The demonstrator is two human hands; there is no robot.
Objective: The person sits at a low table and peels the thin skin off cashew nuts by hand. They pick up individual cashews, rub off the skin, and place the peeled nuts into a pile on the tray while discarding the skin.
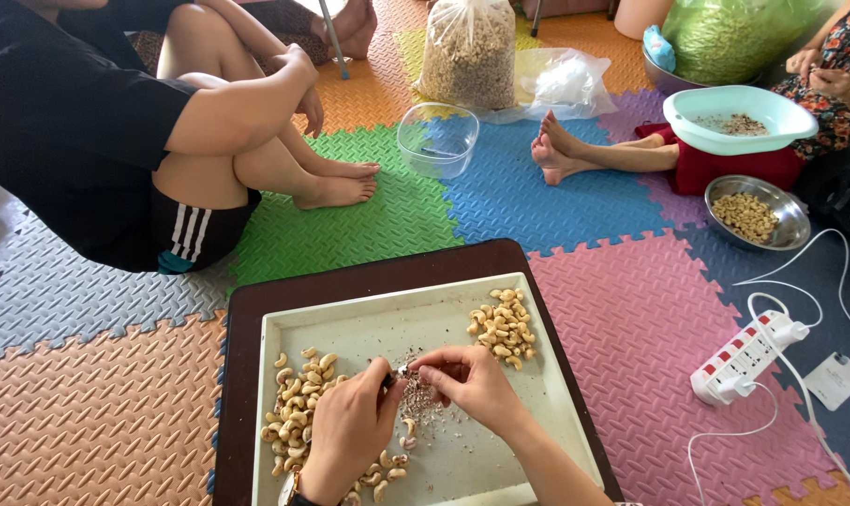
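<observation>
Fingers (441, 367) pinched on cashew (414, 371).

2 hands on 1 pale tray (350, 323), 1 brown table (256, 309). 2 cashew piles: 9 o'clock (298, 394), 1 o'clock (505, 328). 3 bowls: clear (437, 139), teal (739, 117), steel (758, 213). 3 plastic bags, 1 power strip (748, 356). 2 other ppl seated.

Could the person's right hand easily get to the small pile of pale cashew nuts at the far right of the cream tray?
Probably yes. The right hand hovers over the cream tray, just below the small pile of pale cashew nuts, and only bare tray lies between them. Its fingers seem busy with a nut, though.
</observation>
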